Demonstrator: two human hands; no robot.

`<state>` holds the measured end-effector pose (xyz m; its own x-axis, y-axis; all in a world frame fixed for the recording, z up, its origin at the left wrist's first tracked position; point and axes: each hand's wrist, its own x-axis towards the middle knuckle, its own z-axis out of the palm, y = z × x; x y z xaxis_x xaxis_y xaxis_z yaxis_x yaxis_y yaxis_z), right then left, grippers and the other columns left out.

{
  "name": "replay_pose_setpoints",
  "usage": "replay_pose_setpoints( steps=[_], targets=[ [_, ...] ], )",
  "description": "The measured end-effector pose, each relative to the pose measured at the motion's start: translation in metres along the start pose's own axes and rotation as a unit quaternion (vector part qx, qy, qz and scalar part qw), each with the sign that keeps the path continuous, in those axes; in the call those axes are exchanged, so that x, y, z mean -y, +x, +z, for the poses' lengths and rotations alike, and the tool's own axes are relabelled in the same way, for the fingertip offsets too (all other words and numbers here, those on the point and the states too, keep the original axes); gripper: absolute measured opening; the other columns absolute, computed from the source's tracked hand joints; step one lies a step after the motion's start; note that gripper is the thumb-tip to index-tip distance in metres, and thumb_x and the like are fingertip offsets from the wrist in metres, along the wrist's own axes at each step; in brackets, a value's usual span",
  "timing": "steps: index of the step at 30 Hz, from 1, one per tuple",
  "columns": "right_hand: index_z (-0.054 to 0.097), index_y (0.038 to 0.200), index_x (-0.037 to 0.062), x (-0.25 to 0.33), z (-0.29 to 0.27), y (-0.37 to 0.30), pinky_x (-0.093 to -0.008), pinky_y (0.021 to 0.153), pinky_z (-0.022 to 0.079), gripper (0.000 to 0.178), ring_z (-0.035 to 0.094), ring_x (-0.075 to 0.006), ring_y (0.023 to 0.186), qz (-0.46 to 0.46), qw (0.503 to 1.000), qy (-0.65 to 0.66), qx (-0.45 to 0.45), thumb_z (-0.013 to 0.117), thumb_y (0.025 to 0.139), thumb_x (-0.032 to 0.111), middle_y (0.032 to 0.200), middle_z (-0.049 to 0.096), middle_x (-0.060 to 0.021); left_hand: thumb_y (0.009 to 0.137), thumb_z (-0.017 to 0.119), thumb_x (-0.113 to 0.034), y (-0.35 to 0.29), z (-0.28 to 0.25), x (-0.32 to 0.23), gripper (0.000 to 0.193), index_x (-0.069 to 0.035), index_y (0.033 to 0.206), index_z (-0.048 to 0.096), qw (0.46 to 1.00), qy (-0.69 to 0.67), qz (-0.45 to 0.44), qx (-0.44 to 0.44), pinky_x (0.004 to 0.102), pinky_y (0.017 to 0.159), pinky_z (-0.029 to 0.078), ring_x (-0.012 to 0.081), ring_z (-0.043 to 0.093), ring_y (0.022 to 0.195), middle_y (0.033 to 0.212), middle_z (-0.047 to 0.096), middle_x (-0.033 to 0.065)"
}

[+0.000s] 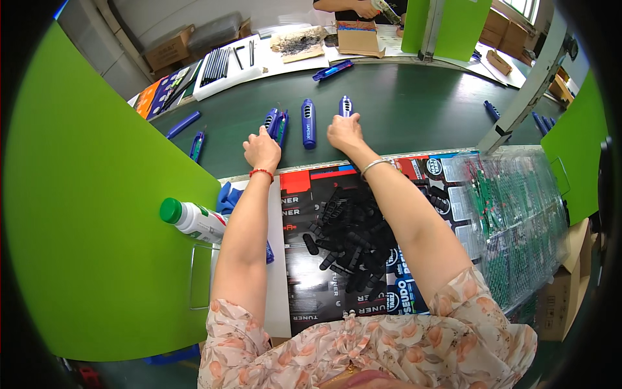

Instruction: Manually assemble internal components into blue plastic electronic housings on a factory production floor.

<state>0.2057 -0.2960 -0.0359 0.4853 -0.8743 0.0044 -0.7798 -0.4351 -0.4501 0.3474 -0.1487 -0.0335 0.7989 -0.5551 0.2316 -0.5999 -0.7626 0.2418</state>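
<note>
Both my arms reach over the dark green work surface (414, 97). The fingers of my left hand (262, 149) are closed on the lower end of a blue plastic device casing (270, 118). Against its right side lies an open blue casing half (282, 128), a green circuit board showing inside. My right hand (345, 132) grips the near end of another blue casing (346, 105), whose far end with dark slots points away from me. Between my hands a closed blue casing (309, 123) lies lengthwise, touched by neither.
Black plastic parts (350, 236) are heaped on the printed board before me. Clear trays of green circuit boards (512, 220) stand right, a white bottle (194, 219) left. Green partitions (110, 214) flank me. Across the surface a person's hand (367, 9) works near a cardboard box (357, 40).
</note>
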Motion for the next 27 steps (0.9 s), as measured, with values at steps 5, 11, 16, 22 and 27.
replay_pose_setpoints(
  steps=[5, 11, 16, 22, 27],
  targets=[
    [0.063, 0.115, -0.0071, 0.060, 0.018, -0.018, -0.0434, 0.084, 0.054, 0.059, 0.052, -0.0431, 0.114, 0.015, 0.997, -0.072, 0.005, 0.062, 0.086, 0.044, 0.134, 0.039, -0.0358, 0.085, 0.064, -0.015, 0.002, 0.009, 0.015, 0.042, -0.005, 0.126, 0.057, 0.999, -0.026, 0.037, -0.030, 0.0425, 0.087, 0.052, 0.0372, 0.060, 0.100, 0.106, 0.064, 0.0191],
    [0.061, 0.120, -0.0064, 0.056, 0.012, -0.028, -0.0423, 0.076, 0.056, 0.040, 0.053, -0.0331, 0.109, 0.063, 0.990, -0.121, -0.018, 0.057, 0.091, 0.021, 0.142, 0.033, -0.0260, 0.083, 0.066, -0.016, 0.016, 0.032, 0.043, 0.047, -0.003, 0.127, 0.055, 0.980, -0.174, 0.018, -0.097, 0.0460, 0.089, 0.048, 0.0401, 0.059, 0.100, 0.105, 0.062, 0.0221],
    [0.067, 0.104, -0.0036, -0.009, -0.054, -0.079, -0.0422, 0.082, 0.055, 0.027, 0.057, -0.0397, 0.106, -0.030, 0.985, -0.085, -0.147, 0.059, 0.086, 0.015, 0.128, 0.045, -0.0282, 0.087, 0.063, -0.015, 0.009, 0.022, 0.037, 0.053, 0.000, 0.135, 0.045, 0.944, -0.212, 0.020, -0.251, 0.0452, 0.085, 0.047, 0.0404, 0.059, 0.091, 0.101, 0.060, 0.0233],
    [0.059, 0.096, -0.0038, -0.111, -0.145, -0.246, -0.0491, 0.086, 0.049, 0.020, 0.056, -0.0461, 0.099, -0.074, 0.978, -0.042, -0.190, 0.060, 0.085, 0.013, 0.119, 0.047, -0.0281, 0.098, 0.056, -0.014, -0.094, -0.054, -0.033, 0.042, -0.002, 0.137, 0.045, 0.683, -0.728, -0.041, 0.048, 0.0256, 0.058, 0.050, 0.0113, 0.058, 0.077, 0.091, 0.059, 0.0075],
    [0.058, 0.098, -0.0019, -0.164, -0.141, -0.357, -0.0504, 0.088, 0.047, 0.020, 0.054, -0.0472, 0.105, -0.054, 0.985, -0.080, -0.144, 0.065, 0.083, 0.010, 0.125, 0.044, -0.0317, 0.099, 0.053, -0.012, -0.202, -0.097, -0.060, 0.039, -0.004, 0.136, 0.044, 0.499, -0.826, -0.073, 0.252, 0.0262, 0.065, 0.052, 0.0128, 0.058, 0.078, 0.098, 0.059, 0.0080]
  ],
)
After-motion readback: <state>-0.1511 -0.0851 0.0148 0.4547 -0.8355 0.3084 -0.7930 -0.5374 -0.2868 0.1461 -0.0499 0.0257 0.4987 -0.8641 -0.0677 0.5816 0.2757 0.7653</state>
